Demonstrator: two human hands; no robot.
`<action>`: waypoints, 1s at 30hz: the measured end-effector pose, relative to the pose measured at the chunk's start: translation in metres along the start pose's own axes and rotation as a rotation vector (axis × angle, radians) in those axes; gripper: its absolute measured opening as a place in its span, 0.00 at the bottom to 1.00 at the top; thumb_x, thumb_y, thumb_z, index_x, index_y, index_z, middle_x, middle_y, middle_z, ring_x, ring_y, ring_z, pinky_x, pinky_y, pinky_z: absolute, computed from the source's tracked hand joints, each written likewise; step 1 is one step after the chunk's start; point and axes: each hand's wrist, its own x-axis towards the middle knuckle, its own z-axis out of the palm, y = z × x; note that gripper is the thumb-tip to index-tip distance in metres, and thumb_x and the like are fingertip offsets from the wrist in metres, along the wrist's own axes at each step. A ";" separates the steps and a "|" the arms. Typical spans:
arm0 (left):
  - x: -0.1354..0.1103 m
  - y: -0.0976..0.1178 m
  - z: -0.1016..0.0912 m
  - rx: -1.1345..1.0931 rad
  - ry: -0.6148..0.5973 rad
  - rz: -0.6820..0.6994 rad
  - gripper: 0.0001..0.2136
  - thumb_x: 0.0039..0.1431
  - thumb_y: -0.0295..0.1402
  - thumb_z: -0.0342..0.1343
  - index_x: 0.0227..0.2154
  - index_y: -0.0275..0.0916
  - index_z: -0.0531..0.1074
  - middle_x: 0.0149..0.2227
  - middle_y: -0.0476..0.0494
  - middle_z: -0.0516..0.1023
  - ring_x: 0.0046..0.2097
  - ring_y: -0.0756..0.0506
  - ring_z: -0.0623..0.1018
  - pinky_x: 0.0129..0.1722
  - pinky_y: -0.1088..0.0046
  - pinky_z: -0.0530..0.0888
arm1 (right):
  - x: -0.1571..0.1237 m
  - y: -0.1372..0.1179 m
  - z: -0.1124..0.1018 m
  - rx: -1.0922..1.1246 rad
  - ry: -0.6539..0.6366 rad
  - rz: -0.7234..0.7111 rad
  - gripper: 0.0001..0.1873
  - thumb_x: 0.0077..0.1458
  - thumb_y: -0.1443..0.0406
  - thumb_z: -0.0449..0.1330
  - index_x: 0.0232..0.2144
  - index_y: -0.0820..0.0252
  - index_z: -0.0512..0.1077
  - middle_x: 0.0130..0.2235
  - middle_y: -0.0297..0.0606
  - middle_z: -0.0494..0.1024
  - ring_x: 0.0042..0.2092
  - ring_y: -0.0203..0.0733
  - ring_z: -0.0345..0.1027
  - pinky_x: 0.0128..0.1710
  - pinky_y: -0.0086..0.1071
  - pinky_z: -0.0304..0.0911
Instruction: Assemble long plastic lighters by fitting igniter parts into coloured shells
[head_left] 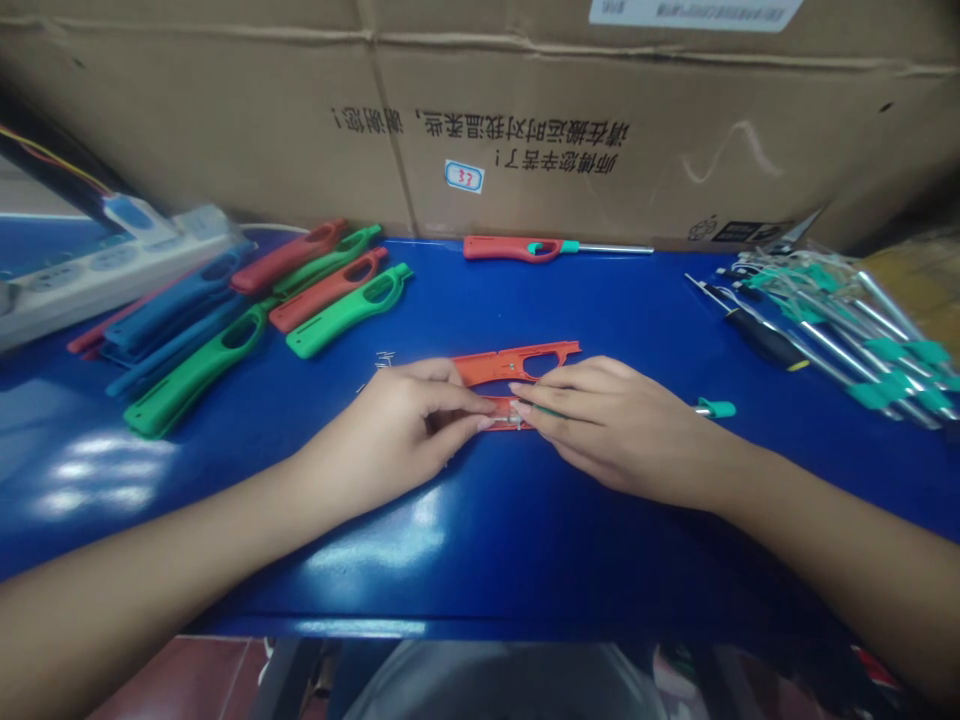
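Both hands meet at the middle of the blue table (525, 520). My left hand (390, 430) and my right hand (607, 420) pinch a red lighter shell half (501, 412) that lies flat, fingers closed on it. A thin metal part with a teal tip (716, 408) sticks out to the right from under my right hand. A second red shell half (517, 362) lies just behind the fingers, untouched.
Red, green and blue lighter shells (247, 300) are piled at the back left beside a white power strip (97, 270). A finished red lighter (540, 247) lies by the cardboard box (525, 110). Several metal tubes with teal parts (847, 320) lie at the right, with small screws (384, 358) near my left hand.
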 end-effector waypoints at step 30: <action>-0.002 0.000 0.001 0.049 0.002 0.030 0.09 0.65 0.35 0.62 0.45 0.44 0.84 0.35 0.47 0.78 0.31 0.53 0.77 0.31 0.78 0.72 | 0.000 -0.007 -0.009 0.093 -0.109 0.112 0.21 0.71 0.64 0.52 0.60 0.66 0.72 0.63 0.49 0.74 0.64 0.53 0.67 0.62 0.54 0.61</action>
